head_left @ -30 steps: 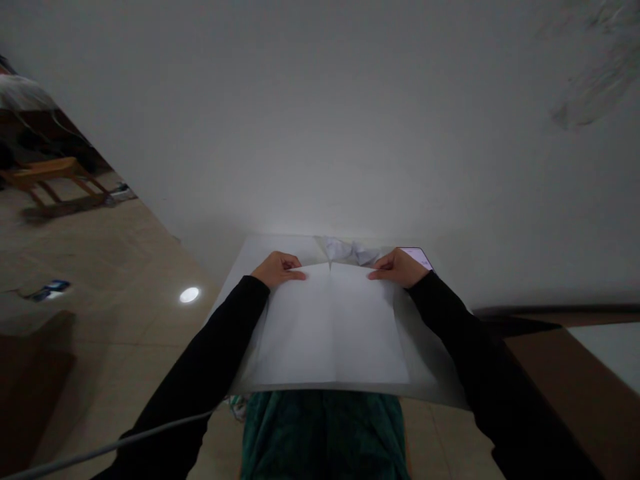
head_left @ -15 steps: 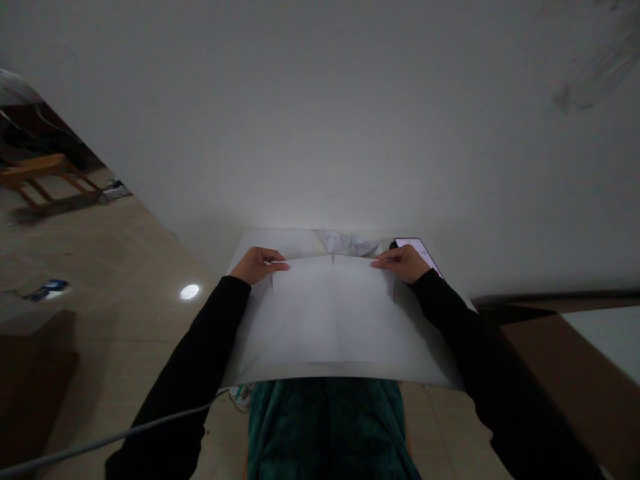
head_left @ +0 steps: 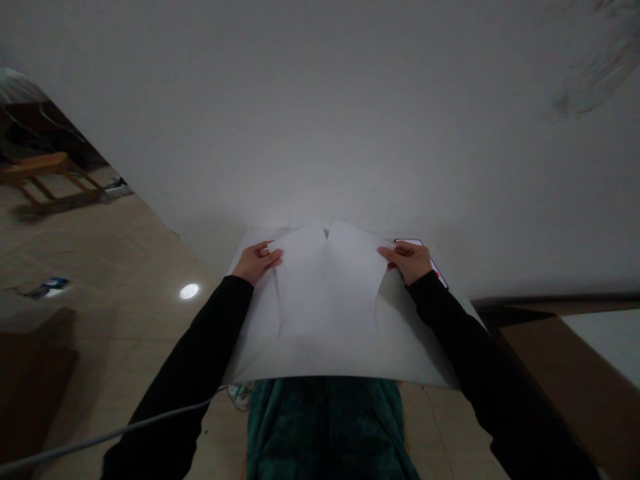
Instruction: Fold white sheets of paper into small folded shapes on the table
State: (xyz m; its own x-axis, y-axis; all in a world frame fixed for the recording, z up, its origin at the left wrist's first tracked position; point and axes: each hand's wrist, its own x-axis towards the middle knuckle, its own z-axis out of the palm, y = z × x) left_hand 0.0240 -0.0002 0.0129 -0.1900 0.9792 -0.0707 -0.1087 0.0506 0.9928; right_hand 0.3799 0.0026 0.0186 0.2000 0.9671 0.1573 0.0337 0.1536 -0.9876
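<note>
A white sheet of paper is held up over the white table, its upper part raised. A crease or slit runs down its middle, with a small notch at the top edge. My left hand is closed, pinching the sheet's upper left corner between thumb and fingers. At the upper right corner, my right hand pinches the paper in the same way. Partly covered by my right hand lies a phone with a lit screen. The sheet hides the table's back middle.
A pale wall rises right behind the table. A grey cable crosses at lower left. Dark green cloth covers my lap. A brown and white box-like shape stands at right, a wooden stool far left.
Both hands have lifted the sheet's top edge, and its halves now bend apart at the notch. The bottom edge has moved away from me. The crumpled paper behind is now covered.
</note>
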